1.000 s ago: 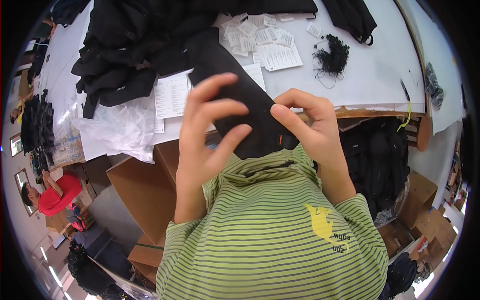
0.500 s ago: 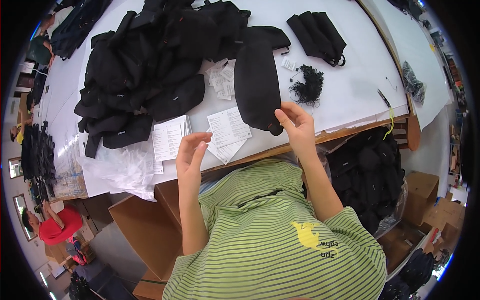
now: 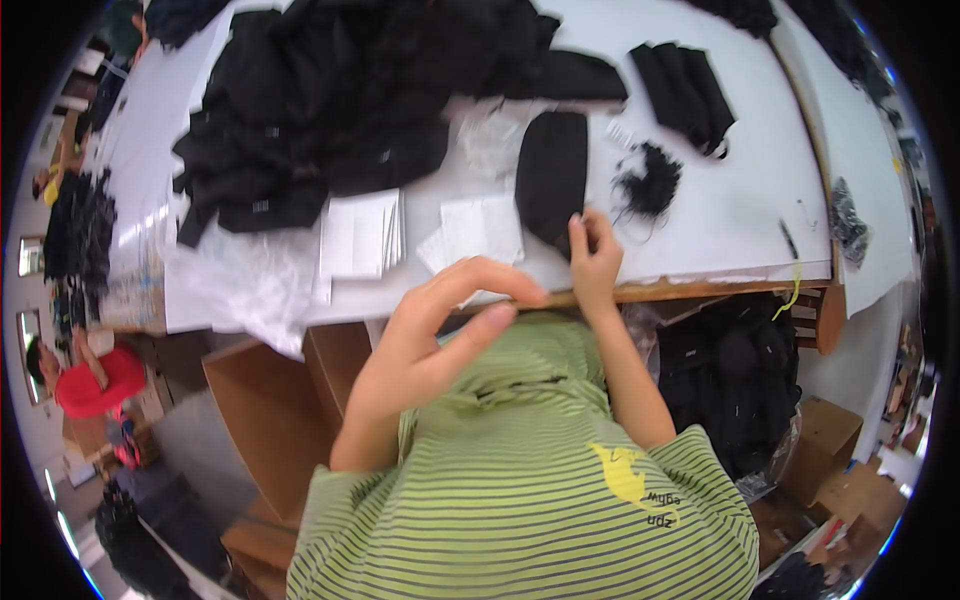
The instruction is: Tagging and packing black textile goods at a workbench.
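Nearest, the left hand [image 3: 425, 350] hangs before the counter [image 3: 735, 235], empty, thumb and curved fingers parted. Slightly farther and right, the right hand [image 3: 596, 262] pinches the near end of a long black fabric piece [image 3: 553, 170], which extends away over the counter. White cards [image 3: 482, 228] lie left of it, a black string tangle [image 3: 650, 182] right, a black fabric heap [image 3: 350, 100] far left.

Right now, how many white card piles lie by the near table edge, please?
2: left pile beside crumpled plastic, right pile left of black fabric piece; more may be hidden.
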`<action>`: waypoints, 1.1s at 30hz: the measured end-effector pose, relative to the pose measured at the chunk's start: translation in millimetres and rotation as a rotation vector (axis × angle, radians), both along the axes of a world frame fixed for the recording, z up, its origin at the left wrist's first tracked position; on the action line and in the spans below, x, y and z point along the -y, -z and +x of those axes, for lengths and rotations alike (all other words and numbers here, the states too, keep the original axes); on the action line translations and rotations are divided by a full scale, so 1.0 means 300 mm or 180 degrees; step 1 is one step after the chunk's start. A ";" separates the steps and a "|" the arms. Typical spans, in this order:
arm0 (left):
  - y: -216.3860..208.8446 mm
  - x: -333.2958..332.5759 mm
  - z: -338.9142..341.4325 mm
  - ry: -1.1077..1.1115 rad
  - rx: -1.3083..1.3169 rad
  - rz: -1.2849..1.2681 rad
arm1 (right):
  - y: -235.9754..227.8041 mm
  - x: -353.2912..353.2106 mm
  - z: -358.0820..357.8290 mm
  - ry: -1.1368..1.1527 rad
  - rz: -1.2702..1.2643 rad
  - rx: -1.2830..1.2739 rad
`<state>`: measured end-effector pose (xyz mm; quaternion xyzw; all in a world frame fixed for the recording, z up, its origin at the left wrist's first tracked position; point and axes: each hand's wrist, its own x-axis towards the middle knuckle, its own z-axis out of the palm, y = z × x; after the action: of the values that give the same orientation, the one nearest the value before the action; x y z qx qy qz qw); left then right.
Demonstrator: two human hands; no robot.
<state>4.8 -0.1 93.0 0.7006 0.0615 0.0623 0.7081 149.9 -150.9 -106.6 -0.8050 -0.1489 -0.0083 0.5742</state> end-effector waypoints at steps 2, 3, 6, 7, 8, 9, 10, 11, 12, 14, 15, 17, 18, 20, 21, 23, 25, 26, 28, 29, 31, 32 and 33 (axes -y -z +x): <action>-0.094 0.001 -0.002 0.0644 0.1315 0.0441 | -0.012 -0.020 0.019 0.0087 -0.0016 0.0162; -0.124 0.027 -0.002 0.0575 0.1836 0.0960 | -0.026 -0.022 0.033 -0.0001 0.0081 0.0124; -0.194 0.135 -0.031 -0.0177 0.1468 0.0834 | -0.056 -0.025 0.045 0.0029 0.0336 0.0119; -0.204 0.140 -0.034 -0.0146 0.1299 0.0702 | -0.075 -0.047 0.046 -0.0077 0.0473 0.0104; -0.198 0.135 -0.025 -0.0054 0.1225 0.0571 | -0.055 -0.044 0.055 -0.0068 0.0125 0.0292; -0.187 0.129 -0.021 0.0047 0.1181 0.0472 | -0.026 -0.046 0.048 0.0025 0.0134 0.0253; -0.179 0.118 -0.008 0.0151 0.1156 0.0381 | -0.012 -0.048 0.059 0.0059 0.0073 0.0207; -0.176 0.122 -0.021 0.0212 0.1096 0.0277 | -0.015 -0.045 0.042 0.0050 -0.0009 0.0128; -0.177 0.132 -0.019 0.0354 0.1041 0.0131 | -0.021 -0.028 0.036 0.0051 0.0058 0.0120; -0.122 0.142 -0.012 0.0601 0.1232 0.0161 | -0.010 -0.002 0.020 -0.0053 0.0267 -0.0204; -0.027 0.132 0.004 0.0748 0.1478 0.0305 | -0.010 0.015 0.011 -0.0078 0.0298 -0.0310; 0.043 0.053 0.022 0.0231 0.0591 0.0689 | -0.071 0.017 -0.017 -0.0197 0.1116 -0.0947; 0.115 0.032 0.022 -0.0250 0.0315 0.0830 | -0.100 0.036 -0.027 -0.0240 0.0871 -0.0868; 0.221 0.023 0.026 -0.0697 0.0058 0.0935 | -0.166 0.055 -0.065 -0.0334 0.1004 -0.1000; 0.241 0.023 0.027 -0.0846 -0.0090 0.0584 | -0.223 0.049 -0.081 -0.0407 0.1133 -0.1146; 0.241 0.022 0.039 -0.0987 -0.0276 0.0222 | -0.326 0.035 -0.103 -0.0616 0.1144 -0.1256; 0.203 0.040 0.059 -0.1069 -0.0083 -0.0847 | -0.389 0.024 -0.129 -0.0852 0.1146 -0.1424; 0.192 0.041 0.070 -0.1104 -0.0019 -0.1035 | -0.414 0.016 -0.134 -0.1055 0.1191 -0.1509; 0.167 0.025 0.072 -0.1173 0.0005 -0.1175 | -0.462 -0.005 -0.136 -0.1326 0.1297 -0.1727; 0.161 0.019 0.070 -0.1247 0.0060 -0.1304 | -0.477 -0.012 -0.140 -0.1327 0.1286 -0.1750; 0.157 0.011 0.060 -0.1362 0.0161 -0.1373 | -0.498 -0.024 -0.148 -0.1471 0.1520 -0.2093; 0.150 0.006 0.048 -0.1397 0.0169 -0.1341 | -0.510 -0.028 -0.152 -0.1464 0.1507 -0.2116; 0.139 0.003 0.038 -0.1432 0.0178 -0.1309 | -0.522 -0.032 -0.155 -0.1520 0.1565 -0.2059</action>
<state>16.2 -0.9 51.2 0.5095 0.2069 0.2230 0.8050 103.4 -141.2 49.9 -0.5496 -0.1370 0.3403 0.7506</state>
